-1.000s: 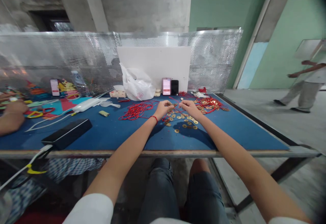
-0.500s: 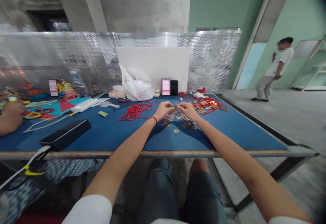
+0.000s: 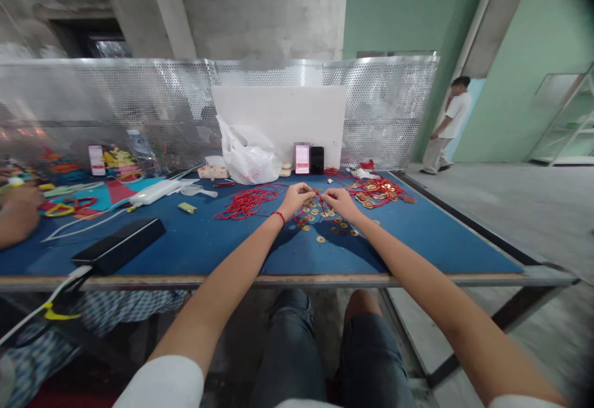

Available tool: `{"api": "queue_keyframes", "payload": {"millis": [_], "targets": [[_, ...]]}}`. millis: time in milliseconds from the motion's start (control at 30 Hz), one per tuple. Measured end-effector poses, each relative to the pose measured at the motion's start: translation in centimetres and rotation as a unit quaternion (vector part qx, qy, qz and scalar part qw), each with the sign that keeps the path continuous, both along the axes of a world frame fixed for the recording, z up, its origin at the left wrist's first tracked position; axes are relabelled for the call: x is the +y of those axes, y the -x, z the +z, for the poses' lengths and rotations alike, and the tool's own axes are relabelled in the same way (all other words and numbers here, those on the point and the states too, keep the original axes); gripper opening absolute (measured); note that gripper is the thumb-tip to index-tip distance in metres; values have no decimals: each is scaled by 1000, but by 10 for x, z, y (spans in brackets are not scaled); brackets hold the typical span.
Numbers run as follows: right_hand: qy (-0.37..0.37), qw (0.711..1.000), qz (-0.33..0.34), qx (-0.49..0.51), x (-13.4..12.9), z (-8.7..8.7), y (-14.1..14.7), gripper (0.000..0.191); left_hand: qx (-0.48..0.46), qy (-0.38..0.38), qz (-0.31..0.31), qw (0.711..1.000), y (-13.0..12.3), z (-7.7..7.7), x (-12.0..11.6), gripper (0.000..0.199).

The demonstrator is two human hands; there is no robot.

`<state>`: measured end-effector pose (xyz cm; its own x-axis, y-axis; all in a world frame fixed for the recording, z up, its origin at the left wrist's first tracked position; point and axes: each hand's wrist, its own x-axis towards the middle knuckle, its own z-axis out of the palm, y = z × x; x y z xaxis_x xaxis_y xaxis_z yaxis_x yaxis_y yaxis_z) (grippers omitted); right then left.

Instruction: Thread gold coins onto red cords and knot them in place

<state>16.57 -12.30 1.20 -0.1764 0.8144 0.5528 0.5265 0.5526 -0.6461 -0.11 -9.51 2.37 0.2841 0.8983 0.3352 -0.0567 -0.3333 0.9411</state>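
Even, fairly soft light fills the room — the perforated metal screen [image 3: 162, 108] catches whitish glare, and dim shadows fall on the blue tabletop [image 3: 208, 247] below the forearms. Wide-angle distortion stretches the outer areas — the upper right corner darkens, and fine detail looks soft.

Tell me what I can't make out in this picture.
All head view:
- Any knot in the thin red cord between left hand and right hand: too small.
- Contents of the white plastic bag: behind crumpled plastic.
- Words on the upright lit phone: too small.
- Owner of the bare forearm: cut by left edge.
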Motion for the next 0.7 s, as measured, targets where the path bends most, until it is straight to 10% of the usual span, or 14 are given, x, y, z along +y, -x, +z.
{"api": "queue_keyframes", "payload": {"millis": [700], "targets": [[19,996,25,85,-2,2,4,23,-20,-14,-20,1000,-2,-1,-1,17]]}}
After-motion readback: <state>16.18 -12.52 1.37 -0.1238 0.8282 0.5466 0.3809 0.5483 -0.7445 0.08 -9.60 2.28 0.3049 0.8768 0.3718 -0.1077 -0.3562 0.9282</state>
